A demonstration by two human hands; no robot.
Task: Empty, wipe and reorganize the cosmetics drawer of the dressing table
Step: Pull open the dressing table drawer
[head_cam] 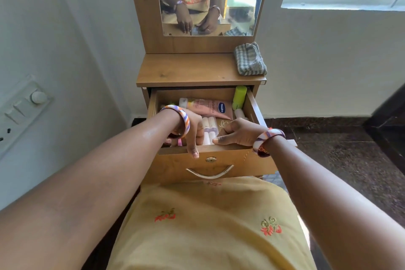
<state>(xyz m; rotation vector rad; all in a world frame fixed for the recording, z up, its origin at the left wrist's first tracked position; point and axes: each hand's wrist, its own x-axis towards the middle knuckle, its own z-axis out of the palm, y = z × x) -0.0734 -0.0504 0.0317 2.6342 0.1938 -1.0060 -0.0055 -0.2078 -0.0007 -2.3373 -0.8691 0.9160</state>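
Drawer point(203, 149) stands pulled out toward me under the counter point(192, 72), full of cosmetics. My left hand point(192, 131) reaches in at the near left, fingers curled down among the tubes; whether it grips one I cannot tell. My right hand point(236, 133) pinches a flat tan packet point(225, 124) at the near right. To empty well, I should lift items singly and set them on the counter, left of the cloth point(249, 59), keeping the pink tube point(208, 106) and green bottle point(239, 97) at the far end for last.
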